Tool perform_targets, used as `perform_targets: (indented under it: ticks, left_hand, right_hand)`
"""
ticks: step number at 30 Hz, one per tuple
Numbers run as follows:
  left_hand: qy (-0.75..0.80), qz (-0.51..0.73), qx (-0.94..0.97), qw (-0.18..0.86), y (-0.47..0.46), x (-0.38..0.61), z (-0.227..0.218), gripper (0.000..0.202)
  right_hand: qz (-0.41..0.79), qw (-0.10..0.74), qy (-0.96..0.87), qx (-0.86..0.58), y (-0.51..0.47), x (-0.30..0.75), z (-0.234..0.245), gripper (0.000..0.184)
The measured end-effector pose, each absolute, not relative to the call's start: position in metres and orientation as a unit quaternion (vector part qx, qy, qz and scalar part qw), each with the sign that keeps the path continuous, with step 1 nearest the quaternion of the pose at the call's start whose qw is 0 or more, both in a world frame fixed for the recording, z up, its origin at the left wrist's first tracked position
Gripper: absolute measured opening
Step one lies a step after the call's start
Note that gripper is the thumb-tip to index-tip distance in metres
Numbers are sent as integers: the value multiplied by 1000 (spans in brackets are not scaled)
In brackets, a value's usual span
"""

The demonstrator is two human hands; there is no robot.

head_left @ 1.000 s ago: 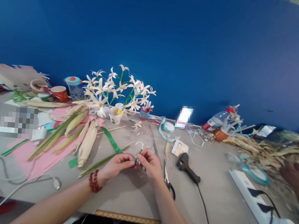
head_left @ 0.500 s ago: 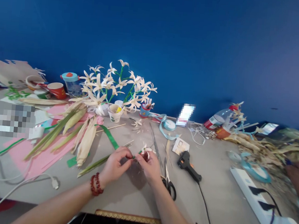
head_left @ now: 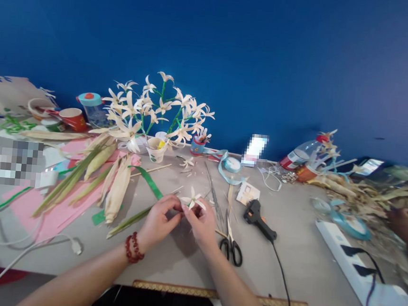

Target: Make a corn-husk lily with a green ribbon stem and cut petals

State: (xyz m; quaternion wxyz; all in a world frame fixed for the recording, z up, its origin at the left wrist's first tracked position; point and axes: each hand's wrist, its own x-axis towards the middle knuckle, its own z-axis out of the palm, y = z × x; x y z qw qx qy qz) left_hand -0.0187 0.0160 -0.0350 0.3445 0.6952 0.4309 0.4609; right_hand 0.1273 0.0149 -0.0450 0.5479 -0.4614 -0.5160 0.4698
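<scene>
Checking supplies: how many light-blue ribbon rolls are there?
2. One roll lies near the wall, right of the small blue cup; the other roll lies beside the power strip. More may be hidden under the husks.

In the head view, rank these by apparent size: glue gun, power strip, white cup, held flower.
1. Power strip
2. Glue gun
3. Held flower and white cup: too alike to rank

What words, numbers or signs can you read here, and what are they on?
None that I can read.
Bottle label: red and white, too blurred to read.
Small card: some sort of print, too small to read.
White cup: little marks, too small to make out.
Bright screen by the wall: blocked out into squares, nothing readable.
</scene>
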Motion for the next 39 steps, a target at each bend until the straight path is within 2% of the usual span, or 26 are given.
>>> perform_targets:
  ticks: [4, 8, 14, 19, 26, 33, 39]
  left_hand:
    - [427, 440, 682, 398, 17, -19, -31, 9]
    - [422, 428, 629, 494, 17, -18, -33, 8]
    - [386, 426, 440, 690, 15, -16, -36, 21]
    - [362, 448, 295, 763, 18, -20, -35, 26]
    - [332, 458, 214, 796, 19, -22, -39, 21]
    - [342, 473, 227, 779, 17, -19, -39, 19]
    - [393, 502, 346, 688, 14, -18, -35, 16]
  right_hand:
    - [459, 535, -531, -471, 14, 129, -43, 28]
    - [468, 523, -538, -467, 14, 128, -39, 31]
    - [486, 495, -549, -467, 13, 131, -35, 28]
    - [442, 499, -592, -453, 9, 139, -23, 21]
    - [268, 441, -735, -440, 2, 130, -23, 12]
    - [206, 440, -760, -432, 3, 134, -29, 13]
    - [185, 448, -761, -431, 3, 138, -25, 15]
